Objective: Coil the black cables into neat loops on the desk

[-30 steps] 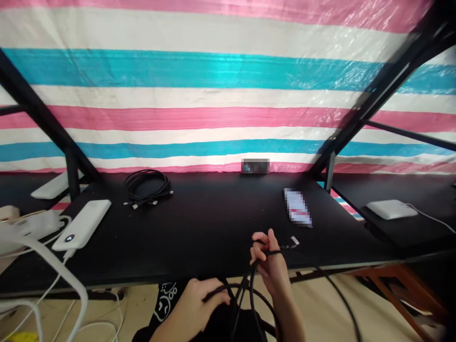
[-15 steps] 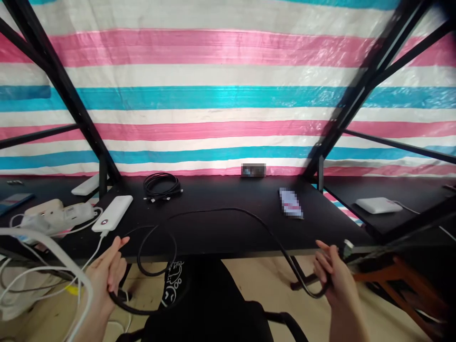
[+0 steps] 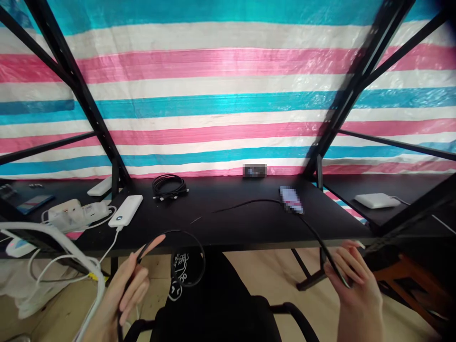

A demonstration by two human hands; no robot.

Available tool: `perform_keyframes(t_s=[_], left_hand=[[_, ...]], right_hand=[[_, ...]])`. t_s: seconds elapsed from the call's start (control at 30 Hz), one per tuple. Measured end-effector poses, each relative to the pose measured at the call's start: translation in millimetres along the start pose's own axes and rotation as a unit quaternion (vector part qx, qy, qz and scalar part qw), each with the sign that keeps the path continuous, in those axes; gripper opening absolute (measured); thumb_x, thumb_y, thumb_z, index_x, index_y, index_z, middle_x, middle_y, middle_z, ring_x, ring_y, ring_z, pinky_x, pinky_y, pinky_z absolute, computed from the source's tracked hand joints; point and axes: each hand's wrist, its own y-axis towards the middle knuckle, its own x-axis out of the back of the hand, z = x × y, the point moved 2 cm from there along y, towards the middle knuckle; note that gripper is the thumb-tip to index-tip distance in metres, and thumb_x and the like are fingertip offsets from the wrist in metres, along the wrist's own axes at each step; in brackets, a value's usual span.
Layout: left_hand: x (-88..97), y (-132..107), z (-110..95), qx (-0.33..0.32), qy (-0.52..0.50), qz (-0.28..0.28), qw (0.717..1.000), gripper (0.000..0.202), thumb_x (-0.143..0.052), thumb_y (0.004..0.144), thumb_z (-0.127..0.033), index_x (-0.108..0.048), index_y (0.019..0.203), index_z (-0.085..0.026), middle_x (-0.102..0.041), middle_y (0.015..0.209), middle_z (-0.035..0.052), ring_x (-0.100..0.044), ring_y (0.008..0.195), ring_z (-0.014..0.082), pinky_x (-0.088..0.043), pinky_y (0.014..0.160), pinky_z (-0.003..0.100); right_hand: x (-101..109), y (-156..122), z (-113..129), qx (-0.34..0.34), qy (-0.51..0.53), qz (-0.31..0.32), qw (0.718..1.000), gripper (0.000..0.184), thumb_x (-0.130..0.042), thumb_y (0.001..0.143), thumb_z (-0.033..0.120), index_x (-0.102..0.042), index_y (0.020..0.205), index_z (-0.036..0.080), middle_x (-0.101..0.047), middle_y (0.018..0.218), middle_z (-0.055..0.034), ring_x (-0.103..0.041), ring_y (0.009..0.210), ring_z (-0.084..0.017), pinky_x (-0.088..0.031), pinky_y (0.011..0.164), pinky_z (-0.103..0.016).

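Note:
A long black cable (image 3: 317, 236) stretches between my two hands, arching over the tabletop with a loose loop hanging at the table's front edge. My left hand (image 3: 133, 280) has its fingers curled round the cable, the index finger pointing forward. At the right, my right hand (image 3: 354, 273) is closed on the other stretch, and a pale connector tip shows just beyond its fingers. Past the cable lies a phone-like device (image 3: 291, 198) with a blurred-out screen. A coiled black cable (image 3: 171, 194) with several plug ends rests farther back.
On the black table (image 3: 228, 228) a white power bank (image 3: 125, 212) lies at left, a white cord plugged into it. A power strip (image 3: 83, 216) and a thick white tube (image 3: 67, 251) crowd the left. Metal frame posts (image 3: 329, 128) rise on both sides. Another white device (image 3: 376, 201) lies right.
My left hand has moved right and its index finger now extends along the cable. My right hand has moved right and turned. The cable's arch and loop have shifted right; the view has shifted slightly.

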Motion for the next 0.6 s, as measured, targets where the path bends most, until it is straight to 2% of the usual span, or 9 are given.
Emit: perform_keyframes(t_s=[0.03, 0.1, 0.2, 0.3, 0.43, 0.53, 0.6], left_hand=[[-6.5, -1.2, 1.7, 0.002, 0.002, 0.018, 1.000, 0.069, -0.052, 0.076, -0.061, -0.046, 0.132, -0.020, -0.028, 0.027, -0.0103, -0.026, 0.018, 0.0065, -0.016, 0.025, 0.017], [-21.6, -5.4, 3.3, -0.001, 0.015, 0.087, 0.996, 0.071, -0.049, 0.079, -0.059, -0.042, 0.135, -0.016, -0.030, 0.027, -0.0102, -0.026, 0.019, 0.0054, -0.015, 0.028, 0.015], [-43.6, -16.3, 1.8, -0.013, 0.068, 0.151, 0.986, 0.062, -0.046, 0.083, -0.055, -0.052, 0.126, -0.010, -0.028, 0.030, -0.0103, -0.020, 0.024, 0.0021, -0.012, 0.032, 0.016], [-64.7, -27.3, 1.3, -0.022, 0.145, 0.193, 0.970, 0.055, -0.045, 0.085, -0.051, -0.058, 0.119, -0.010, -0.029, 0.035, -0.0097, -0.023, 0.029, 0.0017, -0.012, 0.035, 0.016], [-86.3, -31.7, 5.7, -0.063, 0.213, 0.209, 0.952, 0.048, -0.041, 0.088, -0.047, -0.058, 0.118, -0.013, -0.040, 0.043, -0.0069, -0.030, 0.034, 0.0029, -0.019, 0.035, 0.016], [-95.2, -29.2, 9.4, -0.087, 0.230, 0.198, 0.949, 0.046, -0.040, 0.089, -0.046, -0.059, 0.117, -0.015, -0.044, 0.047, -0.0058, -0.031, 0.034, 0.0031, -0.023, 0.035, 0.016], [-99.5, -27.4, 10.4, -0.102, 0.245, 0.185, 0.946, 0.044, -0.040, 0.089, -0.045, -0.061, 0.115, -0.017, -0.053, 0.055, -0.0030, -0.035, 0.037, 0.0037, -0.026, 0.035, 0.016]], right_hand=[[-7.1, -1.6, -4.2, -0.011, -0.012, 0.014, 1.000, 0.010, -0.053, 0.085, 0.024, -0.055, 0.076, 0.022, -0.004, 0.047, 0.0124, 0.011, 0.040, -0.005, -0.012, 0.030, -0.016], [-23.1, -5.3, -16.5, -0.047, -0.049, 0.046, 0.997, 0.015, -0.054, 0.086, 0.034, -0.060, 0.083, 0.022, -0.007, 0.047, 0.0123, 0.010, 0.040, -0.005, -0.009, 0.029, -0.017], [-50.4, -15.9, -41.4, -0.116, -0.083, 0.111, 0.984, 0.033, -0.053, 0.084, 0.050, -0.063, 0.099, 0.022, -0.017, 0.045, 0.0122, 0.005, 0.037, -0.003, -0.011, 0.030, -0.016], [-73.6, -31.7, -66.0, -0.181, -0.108, 0.175, 0.962, 0.047, -0.049, 0.083, 0.055, -0.061, 0.113, 0.021, -0.024, 0.042, 0.0113, -0.001, 0.034, -0.003, -0.013, 0.031, -0.016], [-87.8, -50.0, -85.7, -0.205, -0.120, 0.266, 0.934, 0.060, -0.047, 0.080, 0.063, -0.062, 0.115, 0.016, -0.025, 0.032, 0.0103, -0.010, 0.030, -0.003, -0.016, 0.032, -0.016], [-90.3, -59.3, -88.6, -0.217, -0.094, 0.319, 0.918, 0.061, -0.045, 0.078, 0.066, -0.066, 0.110, 0.018, -0.019, 0.026, 0.0115, -0.008, 0.025, -0.003, -0.015, 0.031, -0.016], [-90.0, -63.9, -85.2, -0.219, -0.081, 0.330, 0.915, 0.058, -0.044, 0.080, 0.066, -0.068, 0.105, 0.020, -0.016, 0.025, 0.0121, -0.005, 0.025, -0.002, -0.014, 0.031, -0.015]])
